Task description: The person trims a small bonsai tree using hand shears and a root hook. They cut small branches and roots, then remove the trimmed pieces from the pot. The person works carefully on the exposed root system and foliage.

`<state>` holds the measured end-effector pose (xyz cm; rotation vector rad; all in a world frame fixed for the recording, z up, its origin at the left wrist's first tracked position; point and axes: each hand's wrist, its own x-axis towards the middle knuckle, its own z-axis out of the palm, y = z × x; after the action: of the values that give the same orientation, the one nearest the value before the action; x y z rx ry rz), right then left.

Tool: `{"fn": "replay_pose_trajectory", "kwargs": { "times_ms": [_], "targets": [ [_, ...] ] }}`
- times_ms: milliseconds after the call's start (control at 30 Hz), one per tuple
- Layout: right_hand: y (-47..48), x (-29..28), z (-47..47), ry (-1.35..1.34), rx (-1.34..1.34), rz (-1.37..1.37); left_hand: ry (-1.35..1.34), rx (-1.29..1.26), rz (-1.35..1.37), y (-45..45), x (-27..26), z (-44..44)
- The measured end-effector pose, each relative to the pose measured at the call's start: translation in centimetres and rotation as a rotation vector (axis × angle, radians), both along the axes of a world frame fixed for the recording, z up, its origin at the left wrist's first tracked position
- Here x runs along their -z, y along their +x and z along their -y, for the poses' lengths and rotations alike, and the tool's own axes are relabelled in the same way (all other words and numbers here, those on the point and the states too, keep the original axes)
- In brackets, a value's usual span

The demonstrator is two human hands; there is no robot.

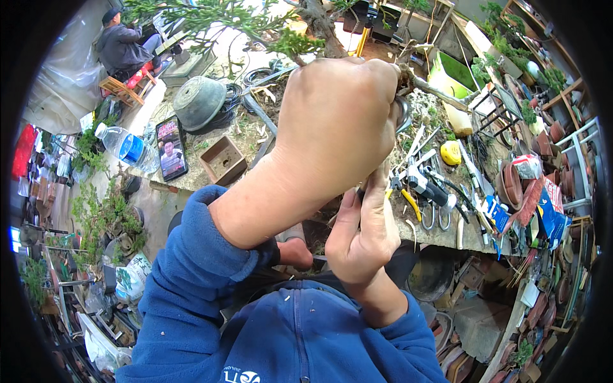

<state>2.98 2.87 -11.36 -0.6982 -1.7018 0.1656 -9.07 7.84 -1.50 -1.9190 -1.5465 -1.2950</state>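
My left hand (340, 105) is raised in a fist, back toward me, beside the bare trunk (323, 28) of a small juniper tree. A curved shiny metal part (404, 115) shows at its far right edge; what its fingers close on is hidden. Below it my right hand (366, 230) points upward, thumb and fingers against a dark narrow object (361, 192), mostly covered. A twisted branch (438, 93) runs right from behind my left hand. Green juniper foliage (210, 21) spreads at the top.
On the workbench stand an upturned grey pot (199, 103), a square brown pot (223, 160), a phone (171, 148) and a plastic bottle (128, 147). Yellow-handled pliers (411, 203), other tools and a yellow tape measure (450, 153) lie right. Another person (125, 48) sits far left.
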Motion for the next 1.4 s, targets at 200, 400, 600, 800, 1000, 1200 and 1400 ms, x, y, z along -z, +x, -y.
{"fn": "replay_pose_trajectory", "kwargs": {
  "times_ms": [200,400,600,800,1000,1200,1400],
  "targets": [
    [2.4,-1.5,1.7,-0.317,-0.190,-0.004,0.047,0.067,0.011,-0.6,0.0,0.0],
    [4.1,-2.0,2.0,-0.547,-0.423,-0.107,-0.068,0.052,-0.033,-1.1,-0.7,1.1],
    [5.9,-0.8,2.1,-0.662,-0.584,-0.184,-0.182,0.044,-0.088,-1.1,-0.8,2.1],
    [6.3,1.3,2.3,-0.506,-0.560,-0.121,-0.173,0.195,-0.009,-1.8,0.0,2.9],
    [3.4,1.7,0.1,-0.254,-0.246,-0.059,-0.178,0.166,0.024,-2.0,-0.2,2.6],
    [1.1,2.2,-1.6,-0.026,-0.145,-0.061,0.005,0.099,0.008,-1.1,0.0,1.2],
    [1.9,1.8,-0.4,-0.209,-0.286,-0.084,0.006,0.090,-0.039,-1.4,-0.1,1.0]
  ]
}}
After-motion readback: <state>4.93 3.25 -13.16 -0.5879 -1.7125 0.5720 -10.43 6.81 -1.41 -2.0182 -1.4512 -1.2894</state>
